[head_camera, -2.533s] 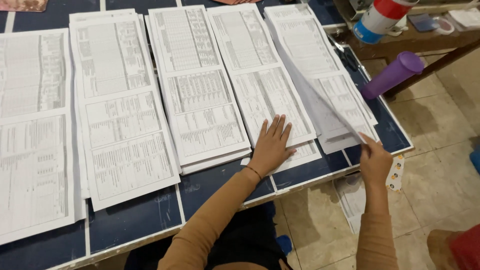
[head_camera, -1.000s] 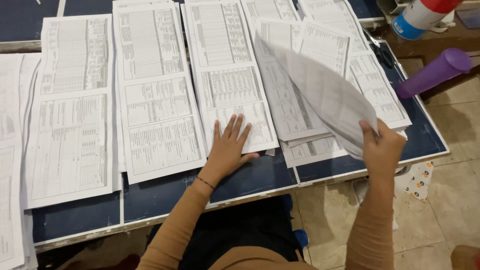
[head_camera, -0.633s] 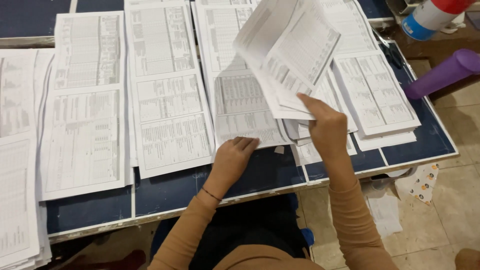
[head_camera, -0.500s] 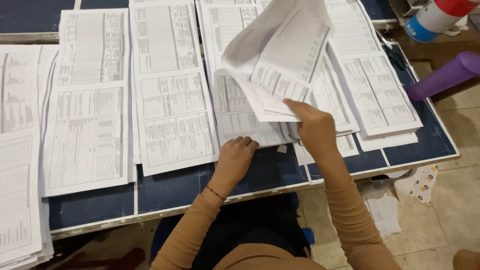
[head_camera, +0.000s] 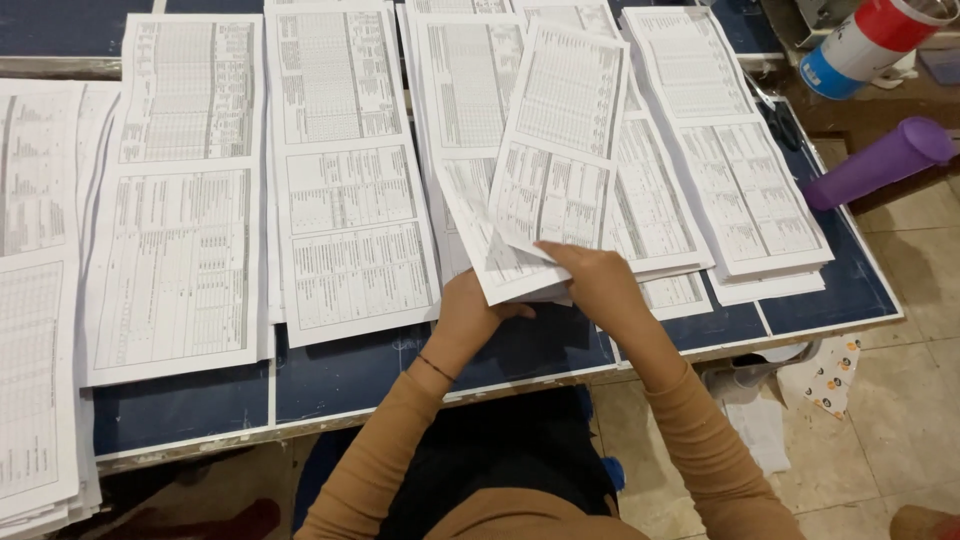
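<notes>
A long printed sheet (head_camera: 555, 160) lies tilted near the desk's (head_camera: 340, 375) front edge, right hand (head_camera: 600, 285) pinching its lower end. Left hand (head_camera: 470, 315) seems clenched on the stack (head_camera: 450, 110) beneath, grip partly hidden.

I am holding a long white sheet (head_camera: 556, 165) printed with dense tables of small grey text. It is lying tilted over the middle stack of similar sheets (head_camera: 470, 110) on the blue desk (head_camera: 340, 375), its lower end lifted slightly, its upper end pointing away from me.
</notes>
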